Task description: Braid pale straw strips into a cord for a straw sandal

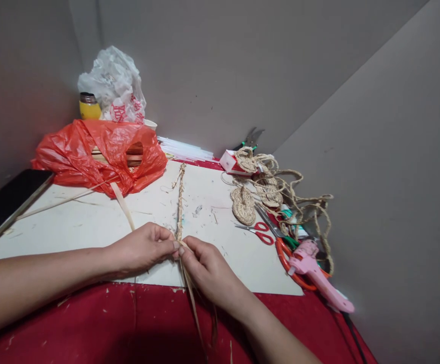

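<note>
A straw braid [180, 202] lies lengthwise on the white board [212, 182], its far end knotted and frayed. At the near end, my left hand [144, 251] pinches the braid between thumb and fingers. My right hand [206, 268] grips the same spot from the other side, its thumb and forefinger closed on the strands. Loose straw strands [194, 303] trail from between both hands over the board's front edge. The exact crossing of the strands is partly hidden by my fingertips.
A red plastic bag [68, 151] with straw inside and a phone [11, 205] lie left. Coiled braids [243, 206], red-handled scissors [261, 232] and a pink glue gun [314, 270] with a cord are at right. Behind stand a yellow jar [90, 108] and white sticks [185, 150].
</note>
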{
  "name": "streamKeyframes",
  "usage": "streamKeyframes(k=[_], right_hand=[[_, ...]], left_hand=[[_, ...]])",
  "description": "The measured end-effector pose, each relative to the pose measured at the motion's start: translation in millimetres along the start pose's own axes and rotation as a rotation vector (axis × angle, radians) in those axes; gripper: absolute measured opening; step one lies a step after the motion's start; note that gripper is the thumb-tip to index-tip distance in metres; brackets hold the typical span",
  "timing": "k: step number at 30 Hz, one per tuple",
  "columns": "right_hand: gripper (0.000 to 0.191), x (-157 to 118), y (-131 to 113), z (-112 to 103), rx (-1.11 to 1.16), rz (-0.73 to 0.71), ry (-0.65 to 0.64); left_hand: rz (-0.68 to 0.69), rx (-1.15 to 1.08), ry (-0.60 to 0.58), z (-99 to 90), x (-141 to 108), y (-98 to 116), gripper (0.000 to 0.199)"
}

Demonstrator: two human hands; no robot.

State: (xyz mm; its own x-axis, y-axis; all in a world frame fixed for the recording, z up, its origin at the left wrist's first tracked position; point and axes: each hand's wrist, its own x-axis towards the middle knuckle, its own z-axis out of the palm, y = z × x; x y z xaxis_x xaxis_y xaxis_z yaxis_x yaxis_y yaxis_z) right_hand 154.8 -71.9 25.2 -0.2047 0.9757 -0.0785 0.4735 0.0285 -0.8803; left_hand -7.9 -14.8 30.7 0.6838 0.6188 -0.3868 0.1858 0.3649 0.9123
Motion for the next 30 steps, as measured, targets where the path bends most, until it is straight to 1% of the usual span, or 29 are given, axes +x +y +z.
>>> streamKeyframes(k=[5, 9, 12, 14, 19, 22, 27, 30], right_hand=[[0.021, -2, 0, 1, -0.143, -0.001, 0.012], [0.022, -7, -7, -8, -0.238, 0.013, -0.018], [0.025, -12, -14, -14, -0.332, 0.027, 0.006], [0.026, -15, -17, -15, -0.361, 0.022, 0.018], [0.026, -20, -20, -7, -0.373, -0.012, -0.007], [0.025, -24, -19, -4, -0.438, -0.034, -0.02], [0.026, -28, -15, -2, -0.499, -0.041, 0.027], [0.026, -29, -14, 3, -0.497, -0.037, -0.018]], left_hand=[[0.047, 0.047, 0.046, -0.5, 2, -6, 0.021], [0.081, 0.115, 0.075, -0.7, 2, -9, 0.02], [0.095, 0.175, 0.094, -0.4, 3, -11, 0.02], [0.108, 0.195, 0.095, 0.2, 3, -12, 0.021], [0.098, 0.222, 0.104, 3.1, 3, -12, 0.022], [0.091, 0.223, 0.11, 5.2, 2, -10, 0.021], [0.098, 0.211, 0.109, 7.9, 4, -12, 0.021], [0.105, 0.202, 0.109, 9.7, 5, -12, 0.021]])
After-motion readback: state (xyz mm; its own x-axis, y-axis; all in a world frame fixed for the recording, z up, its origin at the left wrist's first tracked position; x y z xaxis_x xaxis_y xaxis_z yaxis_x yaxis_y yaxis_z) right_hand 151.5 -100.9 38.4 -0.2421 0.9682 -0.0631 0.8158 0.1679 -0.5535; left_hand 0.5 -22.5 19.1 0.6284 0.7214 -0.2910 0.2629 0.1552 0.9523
